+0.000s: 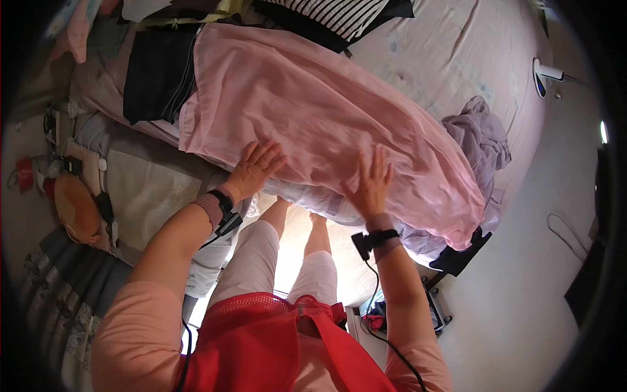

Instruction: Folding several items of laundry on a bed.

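Note:
A long piece of pink cloth (313,98) lies spread along the near edge of a bed, with soft wrinkles across it. My left hand (257,166) rests on its near edge, palm down with the fingers apart. Farther right, my right hand (370,183) also lies on the cloth, fingers spread and slightly blurred. Neither hand grips anything. Beneath the cloth's near side a pale lilac fabric (313,196) shows. Each wrist wears a black strap with a small device and a cable.
Folded black clothing (156,73) lies left of the cloth; a black-and-white striped garment (333,14) is beyond it. A crumpled mauve cloth (480,132) sits at right on the patterned bedsheet (421,63). A white handheld device (543,73) is at the bed's far right edge. A grey curtain (73,289) hangs lower left.

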{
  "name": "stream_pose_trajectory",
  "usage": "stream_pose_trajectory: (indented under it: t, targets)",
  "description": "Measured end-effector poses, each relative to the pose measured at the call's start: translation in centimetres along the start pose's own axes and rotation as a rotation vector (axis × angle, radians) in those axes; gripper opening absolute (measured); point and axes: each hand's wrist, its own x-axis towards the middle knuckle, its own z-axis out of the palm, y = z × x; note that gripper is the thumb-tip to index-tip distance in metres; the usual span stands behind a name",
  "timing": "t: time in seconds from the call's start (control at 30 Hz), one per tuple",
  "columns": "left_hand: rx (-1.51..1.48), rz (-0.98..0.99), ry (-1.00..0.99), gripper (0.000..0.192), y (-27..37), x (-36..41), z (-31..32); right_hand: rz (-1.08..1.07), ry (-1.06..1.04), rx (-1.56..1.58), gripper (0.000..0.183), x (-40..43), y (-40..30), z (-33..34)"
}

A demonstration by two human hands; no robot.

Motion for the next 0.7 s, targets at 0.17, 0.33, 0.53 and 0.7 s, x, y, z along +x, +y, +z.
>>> stream_pose_trajectory:
  t: [0.17,0.33,0.53,0.7]
  targets:
    - [0.074,-0.138,-0.032,0.065,-1.8,-0.5,-1.0,-0.129,-0.160,-0.114,0.078,-3.6,-0.1,3.0]
    - [0.206,-0.179,-0.033,0.062,-5.8,0.6,-2.0,-0.040,-0.031,-0.117,0.054,-2.7,-0.1,4.9]
    - [0.178,-0.129,0.048,0.069,-9.4,0.7,-4.2,-0.073,-0.031,-0.015,0.056,-3.7,2.6,5.5]
    - [-0.166,-0.160,-0.121,0.088,-8.5,-2.0,-6.3,-0.053,-0.219,-0.080,0.066,-4.6,0.6,2.7]
